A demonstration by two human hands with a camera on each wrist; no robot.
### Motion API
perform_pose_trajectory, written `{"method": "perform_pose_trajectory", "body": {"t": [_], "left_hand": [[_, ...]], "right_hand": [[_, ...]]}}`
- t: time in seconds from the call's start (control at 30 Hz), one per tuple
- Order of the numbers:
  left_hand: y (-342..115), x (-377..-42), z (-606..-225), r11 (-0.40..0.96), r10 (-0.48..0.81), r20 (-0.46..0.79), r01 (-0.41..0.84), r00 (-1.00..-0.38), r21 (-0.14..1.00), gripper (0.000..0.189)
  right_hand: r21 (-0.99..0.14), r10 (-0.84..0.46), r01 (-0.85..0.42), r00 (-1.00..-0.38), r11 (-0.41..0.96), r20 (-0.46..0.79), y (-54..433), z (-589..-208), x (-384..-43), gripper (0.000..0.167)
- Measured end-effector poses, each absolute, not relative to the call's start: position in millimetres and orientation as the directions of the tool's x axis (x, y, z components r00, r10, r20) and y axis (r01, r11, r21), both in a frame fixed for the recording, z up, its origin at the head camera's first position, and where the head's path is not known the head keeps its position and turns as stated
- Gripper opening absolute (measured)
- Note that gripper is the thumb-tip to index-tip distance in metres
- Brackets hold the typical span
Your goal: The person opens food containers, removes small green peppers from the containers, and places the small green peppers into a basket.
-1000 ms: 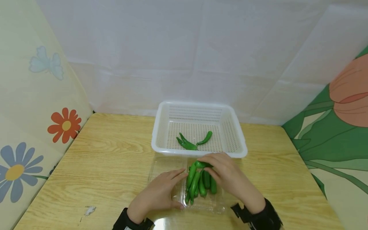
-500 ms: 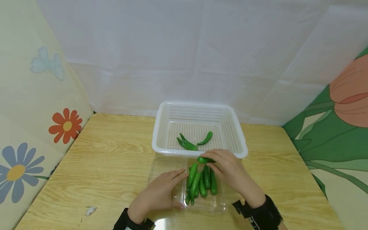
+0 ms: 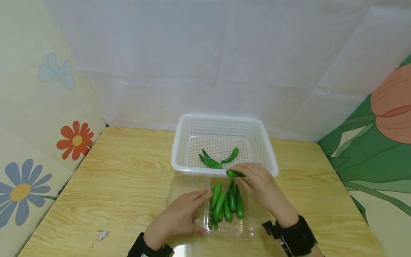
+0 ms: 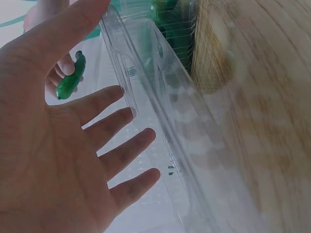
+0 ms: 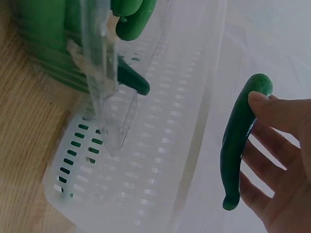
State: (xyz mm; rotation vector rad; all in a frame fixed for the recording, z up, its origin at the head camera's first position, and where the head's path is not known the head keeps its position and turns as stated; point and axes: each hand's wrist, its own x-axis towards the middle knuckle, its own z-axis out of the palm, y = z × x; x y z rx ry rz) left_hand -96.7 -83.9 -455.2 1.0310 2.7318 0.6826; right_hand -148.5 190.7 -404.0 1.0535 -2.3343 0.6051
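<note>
My right hand (image 3: 261, 184) pinches a green chili pepper (image 3: 234, 174) between thumb and fingers, above the front rim of the white basket. In the right wrist view this slightly curved pepper (image 5: 236, 133) is held near one end. Several green peppers (image 3: 219, 207) lie side by side in the right half of a clear plastic clamshell box (image 3: 237, 232), which stands unfolded. My left hand (image 3: 178, 216) rests at the box's middle fold, fingers spread. The left wrist view shows those straight fingers (image 4: 129, 150) against the clear plastic edge.
Behind the box stands the white perforated basket (image 3: 199, 171) with a few green peppers (image 3: 212, 163) on its floor. The wooden table (image 3: 135, 157) has a worn patch (image 3: 102, 235) at the front left. A white sheet (image 3: 154, 78) hangs behind; flowered cloths flank the sides.
My right hand has lifted the pepper from the far end of the clamshell box and moved it up toward the basket's rim. My left hand has stayed in place.
</note>
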Motion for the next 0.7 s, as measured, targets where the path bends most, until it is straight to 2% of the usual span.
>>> {"method": "perform_pose_trajectory", "body": {"t": [0.7], "left_hand": [[-83.8,-96.1,-453.6,0.661,0.656,0.03,0.594,-0.754,0.458,0.101]], "right_hand": [[-0.162,-0.522,-0.734,-0.602,0.659,0.604,197.2,-414.1,-163.0,0.044]]}}
